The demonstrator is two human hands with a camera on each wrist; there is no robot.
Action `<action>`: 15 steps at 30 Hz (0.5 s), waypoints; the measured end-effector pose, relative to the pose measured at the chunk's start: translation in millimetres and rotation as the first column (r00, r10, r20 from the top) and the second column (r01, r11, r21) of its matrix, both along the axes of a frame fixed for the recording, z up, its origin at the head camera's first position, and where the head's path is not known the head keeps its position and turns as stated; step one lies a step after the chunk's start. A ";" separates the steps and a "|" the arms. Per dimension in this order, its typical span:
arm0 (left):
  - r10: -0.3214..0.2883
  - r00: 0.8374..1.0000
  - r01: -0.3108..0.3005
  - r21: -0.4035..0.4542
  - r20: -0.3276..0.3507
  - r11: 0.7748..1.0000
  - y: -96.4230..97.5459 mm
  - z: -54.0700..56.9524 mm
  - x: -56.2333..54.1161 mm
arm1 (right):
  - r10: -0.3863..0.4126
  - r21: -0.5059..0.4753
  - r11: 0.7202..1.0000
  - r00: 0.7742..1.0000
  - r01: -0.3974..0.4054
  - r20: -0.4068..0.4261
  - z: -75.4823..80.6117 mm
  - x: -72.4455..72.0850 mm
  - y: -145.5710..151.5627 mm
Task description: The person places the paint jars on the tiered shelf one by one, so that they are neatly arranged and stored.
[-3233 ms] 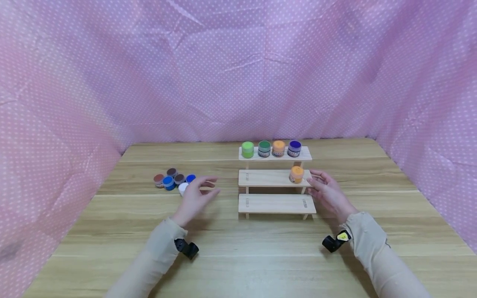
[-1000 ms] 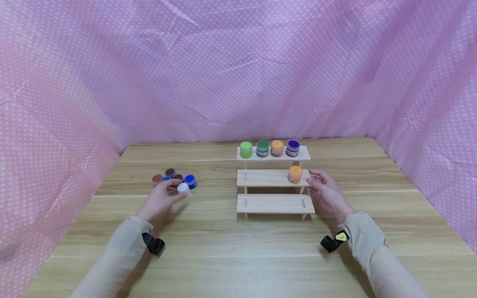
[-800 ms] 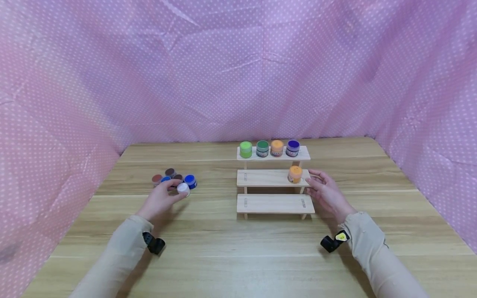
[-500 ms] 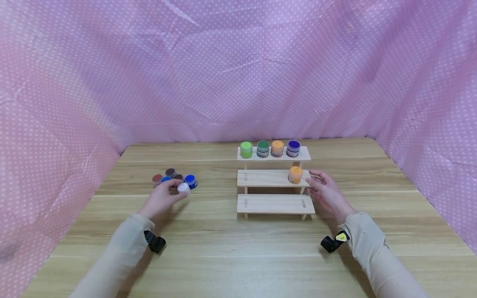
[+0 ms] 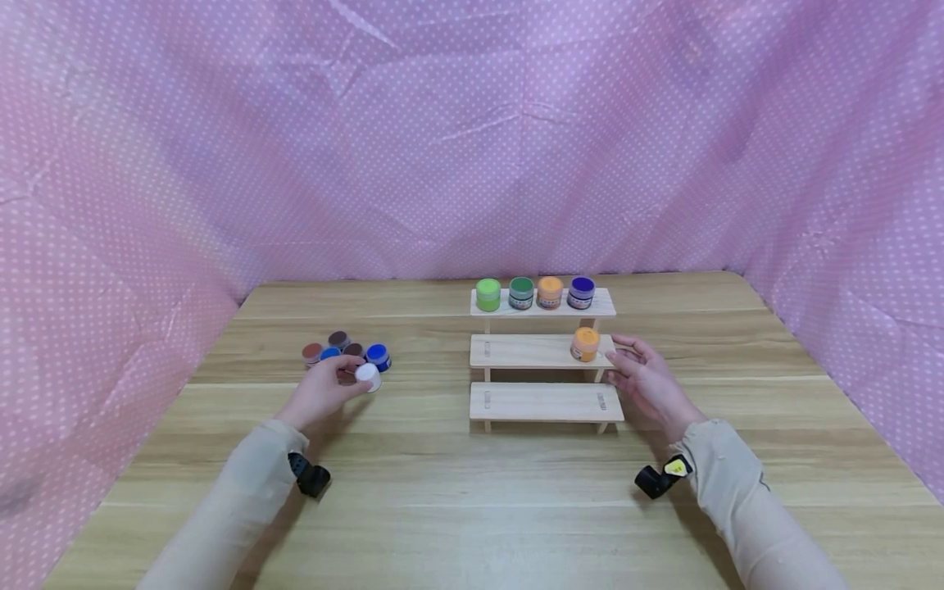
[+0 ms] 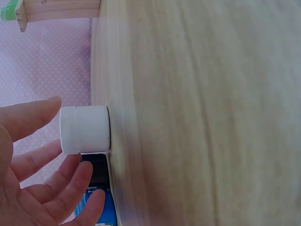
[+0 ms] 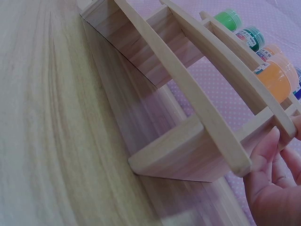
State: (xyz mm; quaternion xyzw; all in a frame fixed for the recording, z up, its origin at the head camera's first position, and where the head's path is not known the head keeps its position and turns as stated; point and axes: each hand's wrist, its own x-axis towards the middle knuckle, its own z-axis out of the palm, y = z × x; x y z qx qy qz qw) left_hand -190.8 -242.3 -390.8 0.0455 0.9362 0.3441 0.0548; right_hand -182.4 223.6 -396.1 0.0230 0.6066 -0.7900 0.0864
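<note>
My left hand (image 5: pixel 319 393) holds a small white paint jar (image 5: pixel 368 378) between thumb and fingers, at the near side of a cluster of jars. In the left wrist view the white jar (image 6: pixel 85 129) stands with its base right at the wooden tabletop. My right hand (image 5: pixel 652 392) grips the right end of the middle tier of a three-step wooden rack (image 5: pixel 524 351); in the right wrist view the thumb (image 7: pixel 263 151) lies against that tier's end. An orange paint jar (image 5: pixel 586 345) sits on the middle tier, close to the right fingers.
Beside the left hand are a red-brown jar (image 5: pixel 313 353), two dark brown jars, a blue jar (image 5: pixel 329 354) partly hidden, and a bright blue jar (image 5: pixel 378 356). Light green (image 5: pixel 488 295), dark green, orange and purple jars line the top tier. Pink dotted cloth (image 5: pixel 472 147) hangs behind.
My left hand has gone from hovering over the jars to gripping the white one, which has shifted slightly right and nearer since half a second ago. The right hand keeps its place.
</note>
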 end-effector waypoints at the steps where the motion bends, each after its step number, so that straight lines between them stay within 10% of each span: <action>1: -0.004 1.000 0.004 -0.001 -0.003 1.000 0.1 -0.3 0.1 | 0.000 0.002 1.000 1.000 0.000 0.001 0.1 0.1 0.1; 15: -0.013 1.000 0.013 0.025 0.000 1.000 7.8 -3.0 3.2 | 0.007 -0.007 1.000 1.000 -0.007 0.005 0.4 -0.1 0.4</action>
